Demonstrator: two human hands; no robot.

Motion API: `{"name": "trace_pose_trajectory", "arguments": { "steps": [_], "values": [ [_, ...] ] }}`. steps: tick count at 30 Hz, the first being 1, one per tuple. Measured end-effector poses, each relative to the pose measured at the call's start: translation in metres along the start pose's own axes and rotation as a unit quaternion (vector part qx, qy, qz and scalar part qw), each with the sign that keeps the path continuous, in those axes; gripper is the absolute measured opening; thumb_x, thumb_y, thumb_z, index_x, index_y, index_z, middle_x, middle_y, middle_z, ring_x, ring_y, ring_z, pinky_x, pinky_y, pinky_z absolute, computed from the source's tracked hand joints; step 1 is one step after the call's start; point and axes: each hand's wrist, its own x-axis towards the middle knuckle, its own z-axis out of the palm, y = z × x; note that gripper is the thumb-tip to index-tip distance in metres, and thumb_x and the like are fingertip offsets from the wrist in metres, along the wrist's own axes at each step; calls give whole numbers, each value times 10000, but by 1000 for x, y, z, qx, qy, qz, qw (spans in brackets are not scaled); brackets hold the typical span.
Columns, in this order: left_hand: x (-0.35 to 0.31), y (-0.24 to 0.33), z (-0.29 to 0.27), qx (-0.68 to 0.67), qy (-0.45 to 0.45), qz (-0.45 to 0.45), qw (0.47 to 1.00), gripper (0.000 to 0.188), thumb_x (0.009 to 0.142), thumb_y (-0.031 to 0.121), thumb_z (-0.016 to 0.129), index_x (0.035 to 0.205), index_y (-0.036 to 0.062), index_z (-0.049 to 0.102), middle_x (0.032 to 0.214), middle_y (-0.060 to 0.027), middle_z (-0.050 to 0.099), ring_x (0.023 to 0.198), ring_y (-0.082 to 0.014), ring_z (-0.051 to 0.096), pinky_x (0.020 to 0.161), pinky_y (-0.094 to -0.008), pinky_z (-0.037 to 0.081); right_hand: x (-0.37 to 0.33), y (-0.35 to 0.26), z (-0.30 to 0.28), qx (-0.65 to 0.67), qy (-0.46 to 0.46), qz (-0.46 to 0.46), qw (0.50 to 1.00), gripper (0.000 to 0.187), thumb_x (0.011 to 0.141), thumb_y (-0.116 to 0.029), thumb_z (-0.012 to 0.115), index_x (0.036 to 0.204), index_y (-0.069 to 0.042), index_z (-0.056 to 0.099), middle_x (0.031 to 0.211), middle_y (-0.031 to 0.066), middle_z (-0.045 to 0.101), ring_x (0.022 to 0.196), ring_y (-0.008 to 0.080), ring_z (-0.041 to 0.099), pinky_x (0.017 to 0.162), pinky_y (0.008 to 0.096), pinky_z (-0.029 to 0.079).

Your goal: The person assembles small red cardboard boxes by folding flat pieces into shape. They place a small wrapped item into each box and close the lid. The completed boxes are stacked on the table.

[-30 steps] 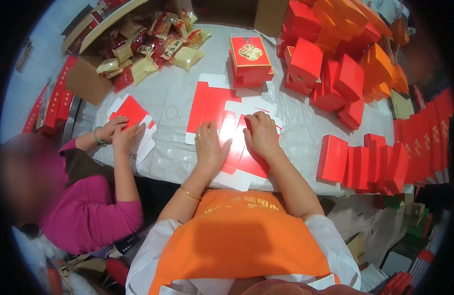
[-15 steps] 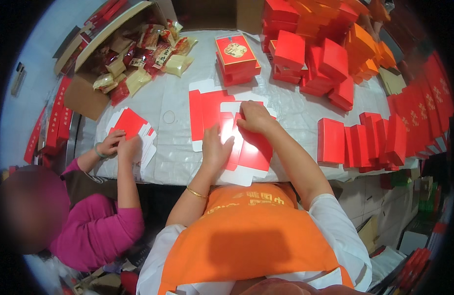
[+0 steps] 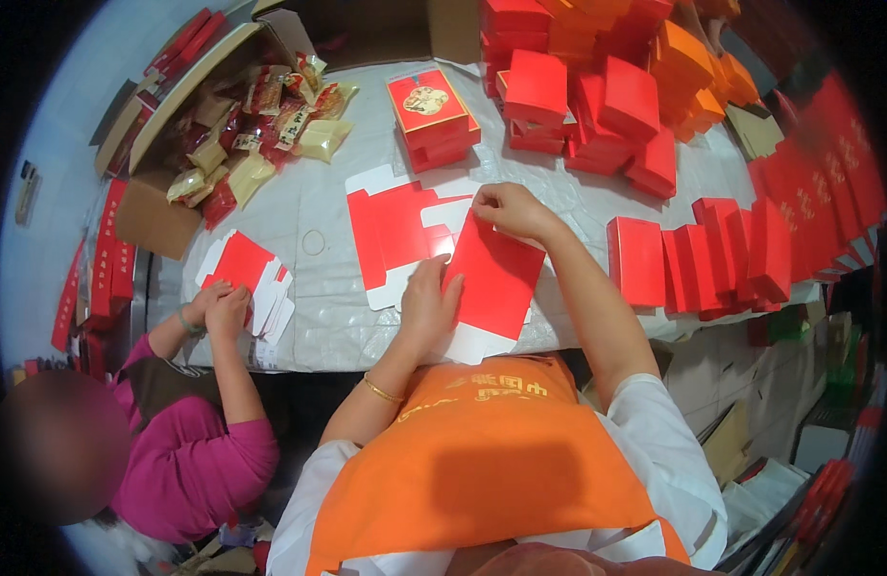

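Observation:
A folded red carton blank with a white end flap lies in front of me near the table's front edge. My right hand is closed at its upper edge, thumb and fingers pinched there. Along the carton's left edge rests my left hand, fingers stretched out and thumb apart. Partly beneath the carton and to its left is another flat red carton blank with white flaps. On the far left a co-worker's hands handle a smaller-looking red-and-white carton blank.
Red boxes with a patterned top stand beyond the blanks. Piled red boxes and orange boxes fill the back right. Upright red boxes line the right side. At back left, a cardboard carton spills wrapped packets.
The carton in front of me has been folded over, so a plain red panel now covers its glossy inner panels. My left fingers have come in to its left edge. The view has shifted slightly.

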Motion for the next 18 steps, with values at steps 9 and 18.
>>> {"name": "trace_pose_trajectory", "arguments": {
  "steps": [9, 18],
  "values": [
    [34, 25, -18, -52, 37, 96, 993, 172, 968, 71, 617, 1110, -20, 651, 929, -161, 706, 865, -225, 676, 795, -360, 530, -61, -6, -40, 7, 122, -93, 988, 349, 846, -339, 678, 927, -2, 713, 878, 182, 728, 809, 271, 702, 727, 406, 544],
    [42, 68, -61, 189, -239, 139, 942, 276, 952, 104, 624, 1202, -12, 632, 1029, -218, 680, 946, -323, 683, 819, -379, 520, -138, 46, 55, 262, -51, -61, 962, 457, 907, -408, 702, 888, 46, 661, 766, 118, 657, 717, 159, 585, 623, 364, 458]
  ]
}}
